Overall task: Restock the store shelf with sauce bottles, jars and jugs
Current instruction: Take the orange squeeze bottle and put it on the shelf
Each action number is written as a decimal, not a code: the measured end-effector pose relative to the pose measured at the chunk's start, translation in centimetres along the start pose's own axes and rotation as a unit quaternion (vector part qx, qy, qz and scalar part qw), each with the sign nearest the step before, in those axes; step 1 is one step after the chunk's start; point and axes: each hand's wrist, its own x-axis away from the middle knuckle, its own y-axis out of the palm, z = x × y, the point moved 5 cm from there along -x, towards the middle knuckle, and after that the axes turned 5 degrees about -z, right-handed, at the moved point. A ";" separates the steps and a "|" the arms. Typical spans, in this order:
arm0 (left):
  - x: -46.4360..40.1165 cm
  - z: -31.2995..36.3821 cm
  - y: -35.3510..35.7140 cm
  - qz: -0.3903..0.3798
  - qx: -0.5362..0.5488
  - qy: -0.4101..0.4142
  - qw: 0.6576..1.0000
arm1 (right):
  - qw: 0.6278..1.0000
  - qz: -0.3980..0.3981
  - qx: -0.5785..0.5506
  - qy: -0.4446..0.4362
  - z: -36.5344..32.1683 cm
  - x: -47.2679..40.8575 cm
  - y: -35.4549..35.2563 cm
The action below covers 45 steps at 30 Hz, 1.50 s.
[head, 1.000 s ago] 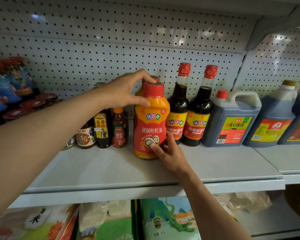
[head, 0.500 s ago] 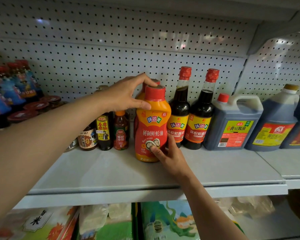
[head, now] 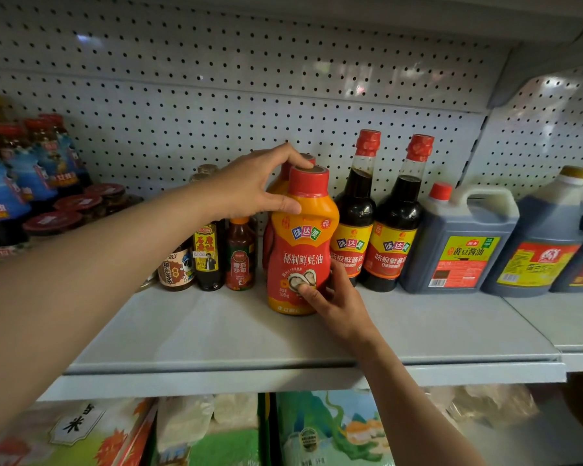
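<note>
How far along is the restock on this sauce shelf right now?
Done: two soy sauce bottles, jugs, small bottles and jars stand at the back. In hand: the oyster sauce bottle stands on the shelf, left hand at its cap, right hand at its base. Left: let go; the shelf's front is bare.

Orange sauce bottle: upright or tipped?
Upright. The orange sauce bottle stands base-down on the shelf, red cap up, both hands holding it.

The orange bottle [head: 302, 243] reads 味达美 秘制鲜蚝油; the jug [head: 458, 250] reads 黄豆酱油.
</note>
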 end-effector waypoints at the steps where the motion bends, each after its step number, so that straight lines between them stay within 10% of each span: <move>1: 0.0 0.0 0.0 -0.001 0.000 0.001 1.000 | 1.000 -0.002 0.001 -0.001 -0.1 0.0 0.0; 45: -2.1 -0.9 0.7 0.051 -0.201 -0.046 0.977 | 0.989 0.084 0.119 -0.040 0.4 -4.3 1.3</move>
